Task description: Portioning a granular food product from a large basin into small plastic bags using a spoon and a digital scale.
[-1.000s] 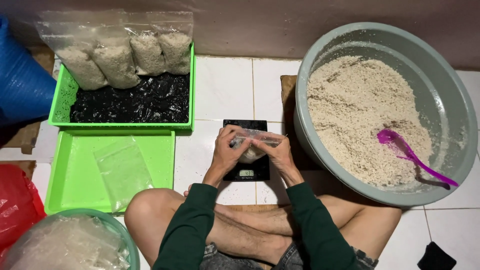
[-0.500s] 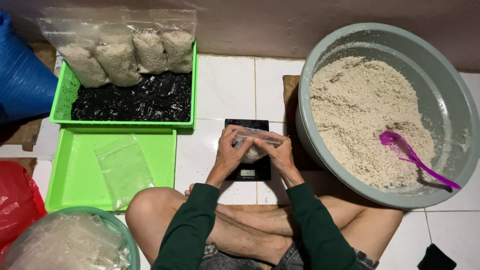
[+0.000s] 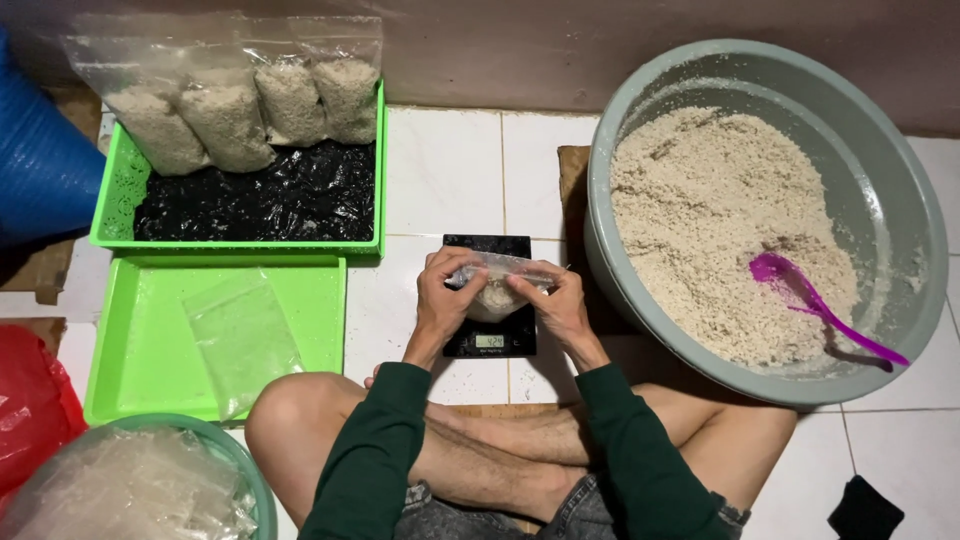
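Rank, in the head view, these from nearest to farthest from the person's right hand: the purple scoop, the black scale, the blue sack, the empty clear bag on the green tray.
1. Black scale: directly under the right hand.
2. Purple scoop: to the right, in the grey basin of grain.
3. Empty clear bag: to the left, on the green tray.
4. Blue sack: far left edge.

Both hands, left [image 3: 443, 297] and right [image 3: 560, 303], pinch closed, forearms converging.

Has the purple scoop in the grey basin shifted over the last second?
No. The purple scoop lies in the same spot in the grain, handle toward the rim of the grey basin, as before; the slight offset matches the whole view drifting.
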